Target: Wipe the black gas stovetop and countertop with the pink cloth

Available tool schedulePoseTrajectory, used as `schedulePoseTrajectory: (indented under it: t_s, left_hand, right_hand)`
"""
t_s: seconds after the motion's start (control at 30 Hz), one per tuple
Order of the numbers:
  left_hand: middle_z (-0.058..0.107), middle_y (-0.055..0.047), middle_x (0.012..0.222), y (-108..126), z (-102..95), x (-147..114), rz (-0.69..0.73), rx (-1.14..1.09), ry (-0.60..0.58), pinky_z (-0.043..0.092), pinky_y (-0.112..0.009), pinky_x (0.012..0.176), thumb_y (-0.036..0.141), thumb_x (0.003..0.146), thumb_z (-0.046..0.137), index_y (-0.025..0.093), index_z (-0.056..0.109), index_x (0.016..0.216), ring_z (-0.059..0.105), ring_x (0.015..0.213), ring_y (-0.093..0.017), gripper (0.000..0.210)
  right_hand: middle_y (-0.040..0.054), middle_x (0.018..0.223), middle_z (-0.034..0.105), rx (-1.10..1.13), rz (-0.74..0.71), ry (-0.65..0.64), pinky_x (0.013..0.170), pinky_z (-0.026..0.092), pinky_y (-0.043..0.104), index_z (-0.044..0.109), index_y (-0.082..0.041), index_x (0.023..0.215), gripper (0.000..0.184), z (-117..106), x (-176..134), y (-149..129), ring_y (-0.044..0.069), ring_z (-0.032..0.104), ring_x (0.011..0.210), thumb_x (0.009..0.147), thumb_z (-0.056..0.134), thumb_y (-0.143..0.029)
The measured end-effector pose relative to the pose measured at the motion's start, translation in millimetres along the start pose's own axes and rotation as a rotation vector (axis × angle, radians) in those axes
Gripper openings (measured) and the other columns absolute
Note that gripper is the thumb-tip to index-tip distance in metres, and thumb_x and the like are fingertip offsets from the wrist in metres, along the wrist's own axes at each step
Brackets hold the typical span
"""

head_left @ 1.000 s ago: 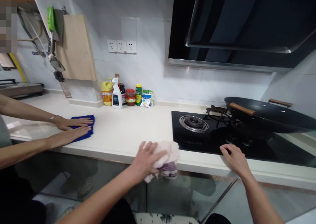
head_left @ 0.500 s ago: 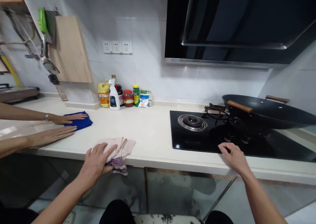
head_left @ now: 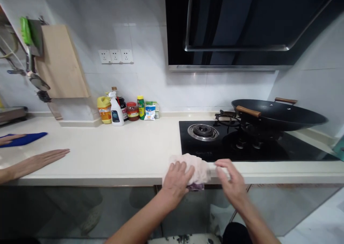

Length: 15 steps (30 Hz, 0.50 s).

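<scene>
At the counter's front edge, just before the stove's left front corner, a pale pink cloth (head_left: pixel 200 167) with a purple patterned border lies bunched. My left hand (head_left: pixel 176 181) rests on its left part, fingers bent over it and pressing it to the edge. Close to the cloth's right end is my right hand (head_left: pixel 232 181), a little blurred, its thumb and forefinger apart with nothing plainly between them. Whether its fingertips touch the cloth I cannot tell.
A black gas stove (head_left: pixel 199 150) carries a large wok (head_left: pixel 285 115) under the range hood (head_left: pixel 228 25). A spray bottle (head_left: pixel 116 111), jars and packets stand against the wall. At left, another person's hands (head_left: pixel 40 161) rest by a blue cloth (head_left: pixel 29 139).
My left hand and the pink cloth have moved right along the counter edge. My right hand has come left towards the cloth. The view has turned right; the other person's blue cloth has shifted left.
</scene>
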State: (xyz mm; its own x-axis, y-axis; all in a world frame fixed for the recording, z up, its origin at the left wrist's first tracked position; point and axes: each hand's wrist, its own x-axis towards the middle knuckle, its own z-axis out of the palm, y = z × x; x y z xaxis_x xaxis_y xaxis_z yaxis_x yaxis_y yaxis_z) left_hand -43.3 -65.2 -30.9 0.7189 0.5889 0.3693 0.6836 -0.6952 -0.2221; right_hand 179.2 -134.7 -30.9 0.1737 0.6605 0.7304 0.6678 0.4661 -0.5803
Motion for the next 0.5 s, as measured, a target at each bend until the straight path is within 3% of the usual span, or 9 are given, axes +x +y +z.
schedulePoseTrajectory:
  t_s: [0.1,0.17,0.23,0.37,0.43,0.5]
  left_hand:
    - [0.064,-0.013,0.115,37.0,4.2,32.0,0.050,-0.024,0.033,0.047,-0.045,0.091,0.031,0.089,0.069,0.018,0.059,0.129,0.057,0.106,-0.030,0.043]
    - [0.065,-0.014,0.111,51.6,5.6,45.4,0.084,-0.031,0.040,0.049,-0.044,0.089,0.024,0.096,0.056,0.015,0.062,0.124,0.059,0.103,-0.029,0.030]
    - [0.066,-0.016,0.116,54.6,5.2,50.1,0.121,-0.086,0.053,0.050,-0.045,0.090,0.025,0.095,0.056,0.013,0.060,0.128,0.060,0.104,-0.029,0.036]
    - [0.062,-0.014,0.137,22.3,-4.2,35.9,0.196,-0.469,0.043,0.048,-0.047,0.104,0.035,0.079,0.075,0.018,0.050,0.145,0.058,0.121,-0.032,0.072]
    - [0.059,-0.011,0.145,-8.4,-11.9,23.3,0.130,-0.690,-0.010,0.047,-0.043,0.110,0.032,0.082,0.070,0.022,0.049,0.147,0.057,0.129,-0.028,0.069]
    - [0.064,-0.009,0.141,-43.1,-18.5,11.2,0.013,-0.851,-0.020,0.052,-0.037,0.104,0.030,0.090,0.057,0.023,0.053,0.144,0.064,0.121,-0.022,0.054]
  right_hand:
    - [0.0093,0.124,0.064,-0.108,-0.169,-0.202,0.102,0.049,0.046,0.058,-0.028,0.132,0.036,25.6,-16.2,-8.0,0.027,0.059,0.116,0.097,0.054,-0.034]
    - [0.0106,0.135,0.058,-0.182,-0.157,-0.201,0.107,0.046,0.051,0.044,-0.028,0.148,0.057,33.2,-25.8,3.2,0.030,0.055,0.125,0.094,0.060,-0.037]
    - [0.0126,0.143,0.052,-0.212,-0.101,-0.155,0.110,0.044,0.054,0.032,-0.027,0.154,0.073,32.2,-33.9,18.7,0.032,0.051,0.131,0.090,0.065,-0.039]
    - [0.0160,0.151,0.045,-0.269,-0.087,-0.227,0.112,0.041,0.054,0.019,-0.026,0.158,0.099,17.5,-38.1,32.5,0.035,0.046,0.139,0.080,0.077,-0.041]
    - [0.0159,0.152,0.044,-0.352,-0.091,-0.328,0.112,0.040,0.055,0.023,-0.030,0.158,0.105,16.7,-31.0,24.4,0.036,0.045,0.138,0.073,0.085,-0.043]
    - [0.0162,0.149,0.046,-0.485,-0.065,-0.428,0.109,0.038,0.060,0.036,-0.034,0.153,0.105,28.7,-19.2,9.0,0.041,0.045,0.136,0.064,0.092,-0.041]
